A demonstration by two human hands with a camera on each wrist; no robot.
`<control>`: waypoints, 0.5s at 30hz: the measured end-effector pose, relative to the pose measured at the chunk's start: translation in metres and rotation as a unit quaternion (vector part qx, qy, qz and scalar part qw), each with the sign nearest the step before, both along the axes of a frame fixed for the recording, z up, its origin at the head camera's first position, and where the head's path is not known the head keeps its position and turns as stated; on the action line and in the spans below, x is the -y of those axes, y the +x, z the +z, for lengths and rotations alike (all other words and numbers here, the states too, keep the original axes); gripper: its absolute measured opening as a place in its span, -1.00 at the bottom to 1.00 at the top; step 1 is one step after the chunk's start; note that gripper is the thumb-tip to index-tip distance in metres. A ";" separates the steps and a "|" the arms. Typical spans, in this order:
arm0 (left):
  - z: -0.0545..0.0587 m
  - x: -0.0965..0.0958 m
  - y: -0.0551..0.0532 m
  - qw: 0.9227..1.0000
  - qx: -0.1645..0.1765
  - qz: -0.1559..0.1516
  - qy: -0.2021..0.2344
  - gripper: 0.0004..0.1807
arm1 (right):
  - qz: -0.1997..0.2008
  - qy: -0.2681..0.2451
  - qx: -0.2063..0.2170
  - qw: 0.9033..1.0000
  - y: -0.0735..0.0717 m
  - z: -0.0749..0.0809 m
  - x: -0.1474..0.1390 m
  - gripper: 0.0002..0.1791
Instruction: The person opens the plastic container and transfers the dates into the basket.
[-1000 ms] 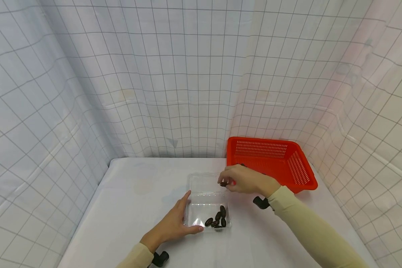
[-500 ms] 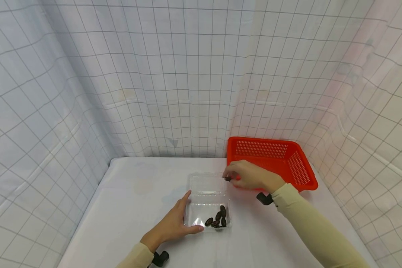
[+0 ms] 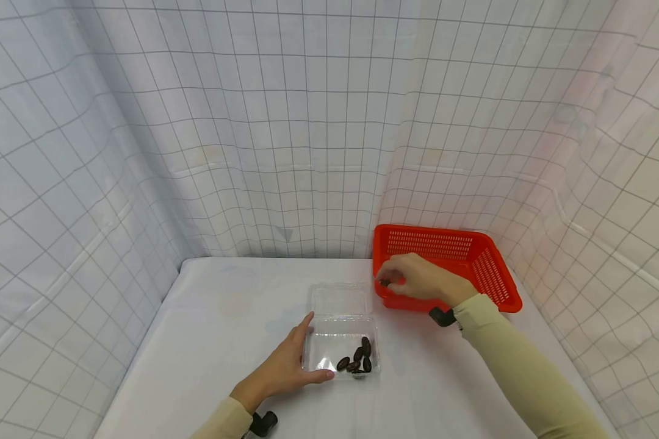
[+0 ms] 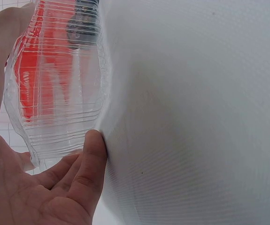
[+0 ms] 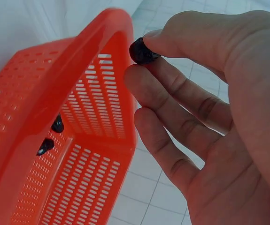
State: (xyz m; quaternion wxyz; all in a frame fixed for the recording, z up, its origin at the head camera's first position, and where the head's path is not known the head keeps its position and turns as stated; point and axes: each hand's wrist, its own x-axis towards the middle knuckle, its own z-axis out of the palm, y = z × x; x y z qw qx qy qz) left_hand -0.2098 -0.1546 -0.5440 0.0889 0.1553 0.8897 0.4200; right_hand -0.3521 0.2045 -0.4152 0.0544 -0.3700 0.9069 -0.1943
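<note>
My right hand is above the front left rim of the red basket. Thumb and fingertips pinch a dark, glossy oval piece whose exact kind I cannot tell; the remaining fingers are spread in the right wrist view. My left hand rests along the left end of a clear plastic box, thumb at the front and index finger reaching to the hinge. Its fingers lie fairly straight against the side wall. Several dark oval pieces lie in the box's right half.
The box's clear lid is folded back flat on the white table. Two dark pieces show inside the basket. White curtains with a grid pattern enclose the table at the back and sides.
My right hand has moved back and right from above the lid to the basket's rim, carrying the pinched oval piece. My left hand and the box have stayed in place.
</note>
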 end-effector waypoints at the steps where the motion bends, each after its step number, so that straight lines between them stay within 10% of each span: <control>1: 0.000 0.000 0.000 1.000 0.000 0.000 -0.001 0.55 | -0.002 0.001 -0.002 1.000 -0.002 0.000 -0.002 -0.71; 15: -0.004 0.001 -0.001 1.000 0.001 0.000 -0.005 0.56 | -0.042 0.009 0.038 0.998 -0.020 -0.001 -0.022 -0.67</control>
